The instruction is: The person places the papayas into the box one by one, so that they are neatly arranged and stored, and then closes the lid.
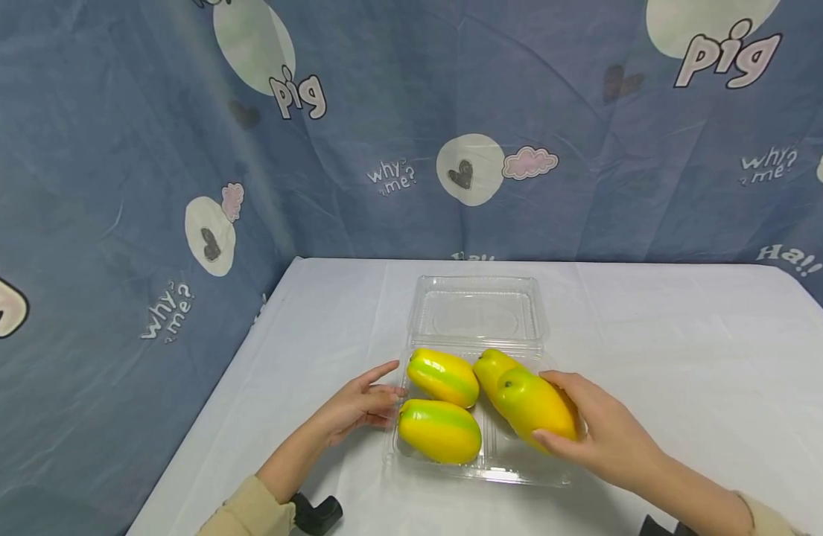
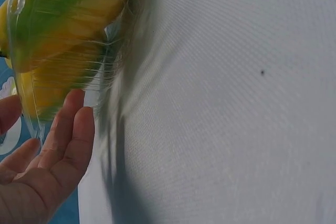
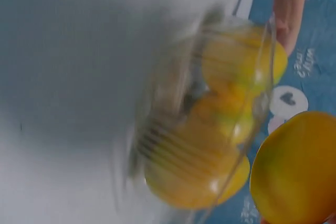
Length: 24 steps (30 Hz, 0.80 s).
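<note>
My right hand (image 1: 608, 432) holds a yellow-green papaya (image 1: 535, 406) between thumb and fingers, over the right half of a clear plastic clamshell box (image 1: 518, 474). In the right wrist view this held papaya (image 3: 296, 169) is outside the box wall, above its rim. Partly hidden beneath it, another papaya (image 1: 493, 365) lies in the box. Two more papayas lie in the left half, one at the back (image 1: 443, 377) and one in front (image 1: 440, 432). My left hand (image 1: 357, 406) is at the box's left side, fingers loosely extended by its wall (image 2: 37, 98).
The box's hinged lid (image 1: 477, 313) lies open toward the back of the white-covered table (image 1: 686, 335). Behind and to the left hangs a blue printed curtain (image 1: 384, 97). A black strap piece (image 1: 317, 514) is at my left wrist.
</note>
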Tool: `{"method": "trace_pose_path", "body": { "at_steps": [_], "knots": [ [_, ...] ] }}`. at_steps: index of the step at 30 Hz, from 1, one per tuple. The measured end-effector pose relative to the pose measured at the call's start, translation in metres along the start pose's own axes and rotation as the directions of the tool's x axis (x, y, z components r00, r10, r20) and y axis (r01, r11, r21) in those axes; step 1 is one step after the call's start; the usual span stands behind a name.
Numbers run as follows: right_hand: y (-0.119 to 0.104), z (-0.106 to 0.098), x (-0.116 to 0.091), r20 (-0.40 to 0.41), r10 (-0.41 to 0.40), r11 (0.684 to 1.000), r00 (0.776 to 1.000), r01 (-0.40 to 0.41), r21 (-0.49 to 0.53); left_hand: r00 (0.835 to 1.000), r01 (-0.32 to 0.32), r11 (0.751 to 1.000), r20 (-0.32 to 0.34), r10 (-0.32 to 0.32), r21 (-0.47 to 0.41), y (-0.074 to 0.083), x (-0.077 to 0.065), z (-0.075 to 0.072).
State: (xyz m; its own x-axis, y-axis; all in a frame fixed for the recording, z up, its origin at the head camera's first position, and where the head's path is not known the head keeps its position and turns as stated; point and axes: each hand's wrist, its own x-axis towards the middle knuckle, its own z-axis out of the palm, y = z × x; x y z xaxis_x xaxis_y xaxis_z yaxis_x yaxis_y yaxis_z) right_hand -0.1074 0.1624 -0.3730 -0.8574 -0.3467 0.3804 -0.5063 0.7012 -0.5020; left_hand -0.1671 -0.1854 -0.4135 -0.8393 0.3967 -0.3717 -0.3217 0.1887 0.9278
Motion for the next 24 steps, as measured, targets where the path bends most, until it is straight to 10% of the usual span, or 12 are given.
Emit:
{"method": "trace_pose_path", "body": {
  "at_steps": [24],
  "knots": [
    [0.005,0.047,-0.004,0.0,-0.175,0.98,0.985,0.174,-0.1,1.0,-0.003,1.0,0.006,0.003,0.006,0.0,0.0,0.0]
  ]
}}
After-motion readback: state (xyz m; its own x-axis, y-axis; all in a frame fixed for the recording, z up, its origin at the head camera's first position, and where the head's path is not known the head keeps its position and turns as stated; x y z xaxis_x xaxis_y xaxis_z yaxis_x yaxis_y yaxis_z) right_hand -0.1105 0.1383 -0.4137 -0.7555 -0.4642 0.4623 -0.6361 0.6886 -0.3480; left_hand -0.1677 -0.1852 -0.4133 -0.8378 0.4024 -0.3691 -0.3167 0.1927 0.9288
